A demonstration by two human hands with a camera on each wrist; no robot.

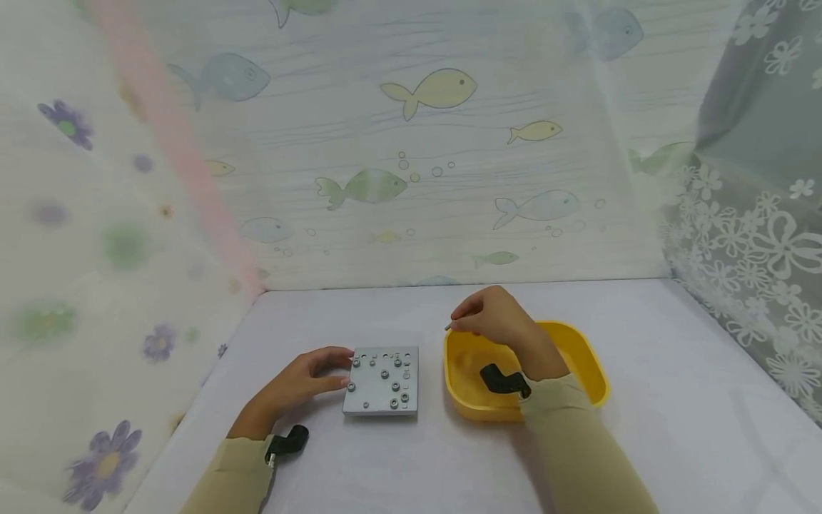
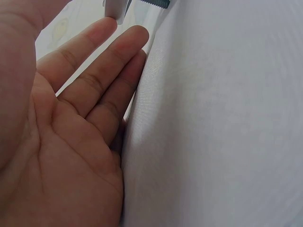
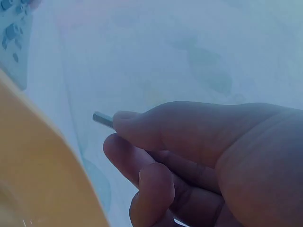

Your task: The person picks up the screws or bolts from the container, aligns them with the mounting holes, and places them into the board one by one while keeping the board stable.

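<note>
My right hand [image 1: 497,314] is above the far left rim of the yellow tray [image 1: 591,360]. Between its thumb and index finger it pinches a small metal pin [image 3: 103,119], whose end pokes out past the fingertips. At the left edge of a square silver metal plate [image 1: 372,389], my left hand [image 1: 298,378] has its thumb and index finger against the side. In the left wrist view, the other fingers lie fairly straight beside the tabletop. Several round metal pieces stand on the plate, among holes and slots in its top face.
A white-covered table [image 1: 462,471] carries the plate and the tray side by side, with a narrow gap between them. Behind stands a curtain [image 1: 437,178] printed with fish. Black cameras are strapped to both wrists.
</note>
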